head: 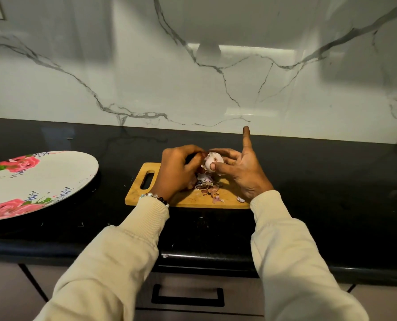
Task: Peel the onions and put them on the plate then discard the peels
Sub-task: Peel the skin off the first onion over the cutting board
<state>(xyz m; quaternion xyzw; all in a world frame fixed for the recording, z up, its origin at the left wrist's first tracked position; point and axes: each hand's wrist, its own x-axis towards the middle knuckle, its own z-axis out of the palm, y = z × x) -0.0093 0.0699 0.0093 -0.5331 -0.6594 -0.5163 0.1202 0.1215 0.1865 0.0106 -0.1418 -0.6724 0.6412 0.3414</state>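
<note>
Open black counter (320, 181) R of board (188, 200), wide lane to far R edge. Clear strip behind board up to wall (216, 89). Gap btwn board & plate (37, 181) on L, passable. Plate fills far L of counter. Board centre blocked: both hands (176, 172) (241, 172) around onion (212, 162), peels (209, 188) heaped below. Narrow bare strip in front of board, arms crossing it.

A glossy white marble wall (216, 77) with grey veins rises behind the black desk (331, 181); a black-handled drawer (188, 295) sits below.
</note>
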